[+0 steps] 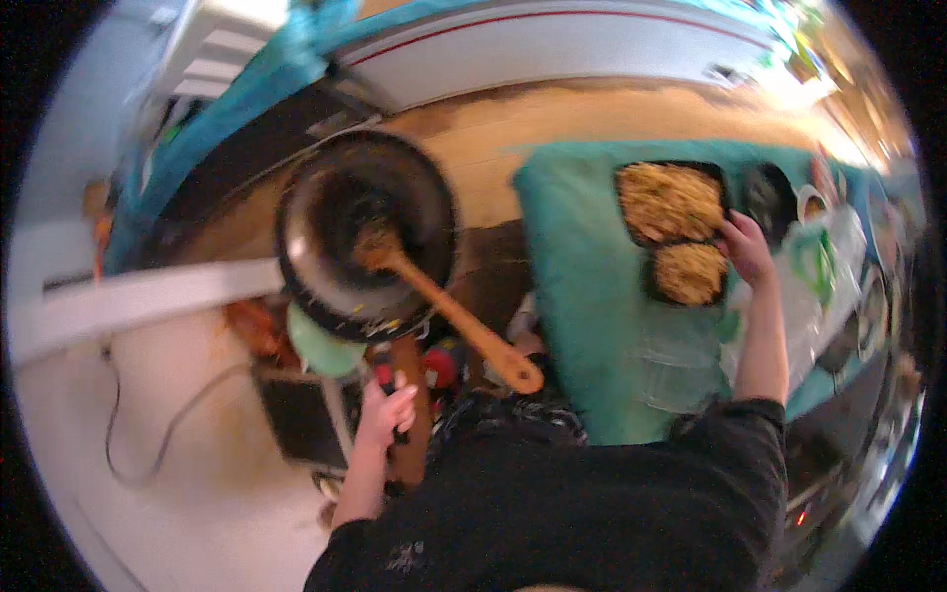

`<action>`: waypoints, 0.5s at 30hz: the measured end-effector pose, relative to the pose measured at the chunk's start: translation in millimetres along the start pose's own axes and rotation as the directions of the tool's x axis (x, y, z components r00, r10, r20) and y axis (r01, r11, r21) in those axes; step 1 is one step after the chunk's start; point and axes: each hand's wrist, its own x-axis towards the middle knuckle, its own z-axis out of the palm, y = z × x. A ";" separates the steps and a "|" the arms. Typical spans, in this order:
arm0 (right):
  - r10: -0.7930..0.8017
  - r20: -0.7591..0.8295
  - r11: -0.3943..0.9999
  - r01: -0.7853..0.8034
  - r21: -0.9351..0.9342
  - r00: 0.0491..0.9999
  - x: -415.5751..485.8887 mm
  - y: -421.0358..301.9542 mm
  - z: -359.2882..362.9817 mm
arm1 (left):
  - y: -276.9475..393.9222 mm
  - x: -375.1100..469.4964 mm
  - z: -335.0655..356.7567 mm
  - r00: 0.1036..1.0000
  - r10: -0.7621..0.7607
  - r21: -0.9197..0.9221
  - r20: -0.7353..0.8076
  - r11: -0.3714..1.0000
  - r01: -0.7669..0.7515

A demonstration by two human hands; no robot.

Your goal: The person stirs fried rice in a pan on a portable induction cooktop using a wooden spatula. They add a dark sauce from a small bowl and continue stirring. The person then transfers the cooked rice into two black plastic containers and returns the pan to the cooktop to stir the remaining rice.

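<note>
A dark wok point(325, 274), with a little food left in it, hangs tilted at the left; my left hand point(391, 411) is closed on its handle. A wooden spatula point(466, 318) lies in the wok, its handle reaching over the rim towards me. On the green-covered table point(581, 296), my right hand point(746, 244) touches the right edge of black food containers. The larger container holds a heap of shredded or noodle-like food point(669, 201); the smaller part below it holds more of the same food point(692, 274). Blur hides how the fingers of my right hand lie.
Clear plastic containers point(669, 370) stand near my body. To the right are a dark bowl point(768, 200), a light cup point(811, 203) and a plastic bag point(843, 251). Below the wok are a pale green bowl or lid point(325, 348) and a dark box point(296, 418). A cable point(166, 451) crosses the left.
</note>
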 end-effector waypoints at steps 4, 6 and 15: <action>-0.100 0.107 0.995 0.099 0.013 0.989 -43.3 -50.6 70.7 | -20.3 -27.0 -23.3 0.996 -0.016 -0.097 0.085 0.995 0.025; -0.115 0.173 0.993 0.111 0.034 0.978 -49.3 -67.1 108.9 | -22.7 -49.9 -28.9 0.998 -0.014 -0.143 0.056 0.989 0.022; -0.027 0.658 0.999 0.035 0.000 0.753 -45.5 -203.1 392.9 | -19.8 -135.6 -20.4 0.973 0.043 -0.358 -0.228 0.925 -0.125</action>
